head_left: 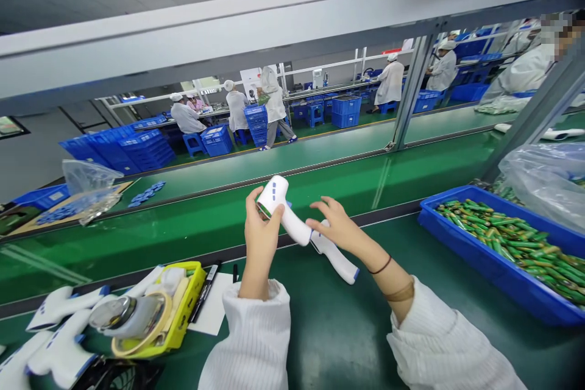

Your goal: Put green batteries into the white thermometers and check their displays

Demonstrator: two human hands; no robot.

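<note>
Left hand (262, 234) closes round the head of a white plastic gun-shaped thermometer body with blue marks (286, 216), fingers pressed together on it, head pointing up, handle angled toward the right hand. A green cylindrical battery (264, 212) shows at the end of the head, inside the left hand's grip. Right hand (336, 225) is just beside the handle, fingers spread above a second white thermometer body with blue trim (338, 261). Cannot tell if it is pinching anything. Both bodies are above the dark green conveyor bench (338, 335), the second touching or nearly touching the first.

Right of the grip, a blue plastic tray (484, 274) is full of green batteries (512, 237), with a clear plastic bag (543, 173) at its far side. Left of the grip are a yellow tray (194, 295) holding a tape roll (137, 317), a white paper sheet (212, 304), and a pile of white thermometer shells (61, 341). Far beyond the belts, co-workers in white coats and caps (390, 82) work among stacked blue crates (146, 149).
</note>
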